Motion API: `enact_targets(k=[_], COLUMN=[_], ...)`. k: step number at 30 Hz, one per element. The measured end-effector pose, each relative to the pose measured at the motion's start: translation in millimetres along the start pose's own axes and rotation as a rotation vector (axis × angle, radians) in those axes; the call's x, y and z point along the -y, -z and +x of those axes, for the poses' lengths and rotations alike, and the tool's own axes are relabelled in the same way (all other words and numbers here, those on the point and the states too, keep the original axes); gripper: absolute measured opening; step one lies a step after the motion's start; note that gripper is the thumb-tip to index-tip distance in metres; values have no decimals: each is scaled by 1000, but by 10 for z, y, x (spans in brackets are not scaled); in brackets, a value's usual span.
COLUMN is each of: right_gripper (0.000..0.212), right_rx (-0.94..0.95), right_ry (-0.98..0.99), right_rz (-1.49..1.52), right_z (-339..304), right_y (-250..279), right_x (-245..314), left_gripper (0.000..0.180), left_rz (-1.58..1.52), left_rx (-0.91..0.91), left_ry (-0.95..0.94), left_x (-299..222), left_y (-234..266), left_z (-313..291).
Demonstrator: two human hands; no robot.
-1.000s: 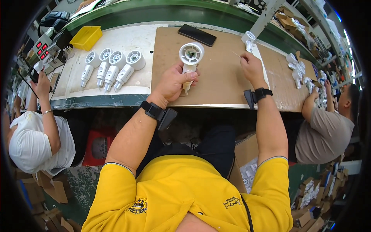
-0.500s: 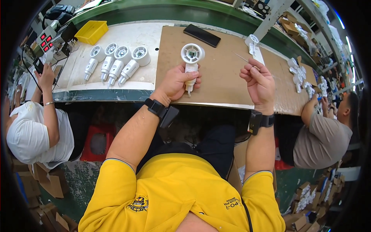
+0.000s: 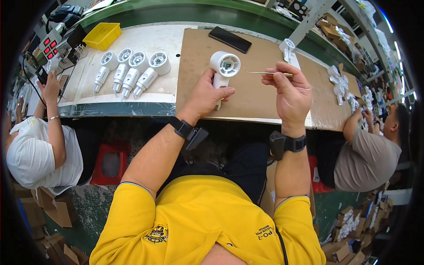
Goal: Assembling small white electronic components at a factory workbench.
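Note:
My left hand (image 3: 202, 98) is closed around the handle of a white handheld device (image 3: 226, 64). The device has a round, spoked head with a small green circuit piece at its centre, and that head is turned partly toward the right. In my right hand (image 3: 292, 92) a thin, pointed metal tool (image 3: 260, 72) is pinched between thumb and fingers. Its tip points left toward the device's head and stays apart from it. The fingers of the left hand behind the handle are mostly hidden.
Several similar white devices (image 3: 137, 66) lie in a row on the left. A yellow tray (image 3: 102, 36) stands behind them, and a black phone (image 3: 229, 39) lies behind my hands. Another white part (image 3: 288, 49) sits at the back right. People work on both sides.
The device's head has turned to the right in my left hand. My right hand has rolled, and the tool now lies nearly level, its tip closer to the device.

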State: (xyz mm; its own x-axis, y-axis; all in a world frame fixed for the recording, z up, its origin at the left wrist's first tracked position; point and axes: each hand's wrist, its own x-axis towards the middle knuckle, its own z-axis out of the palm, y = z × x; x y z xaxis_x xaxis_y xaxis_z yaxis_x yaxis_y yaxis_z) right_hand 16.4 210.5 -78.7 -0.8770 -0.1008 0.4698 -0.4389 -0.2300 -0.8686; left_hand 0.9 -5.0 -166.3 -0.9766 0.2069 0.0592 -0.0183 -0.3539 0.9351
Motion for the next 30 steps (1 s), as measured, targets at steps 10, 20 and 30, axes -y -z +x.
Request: enact_targets(k=[10,20,30], right_gripper=[26,22,18], right_rx=[3,9,-37], right_ry=[153,268,116], right_rz=[-458,-307,-298], right_z=[90,194,88], right_y=[-414,-441,-437], right_x=[-47,-88,-164], left_gripper=[30,28,59], left_rz=[-343,-361,43], left_rx=[111,149,21], left_ry=[218,228,-12], left_x=[-23,6,33], left_y=[165,195,75], left_z=[39,18,-28])
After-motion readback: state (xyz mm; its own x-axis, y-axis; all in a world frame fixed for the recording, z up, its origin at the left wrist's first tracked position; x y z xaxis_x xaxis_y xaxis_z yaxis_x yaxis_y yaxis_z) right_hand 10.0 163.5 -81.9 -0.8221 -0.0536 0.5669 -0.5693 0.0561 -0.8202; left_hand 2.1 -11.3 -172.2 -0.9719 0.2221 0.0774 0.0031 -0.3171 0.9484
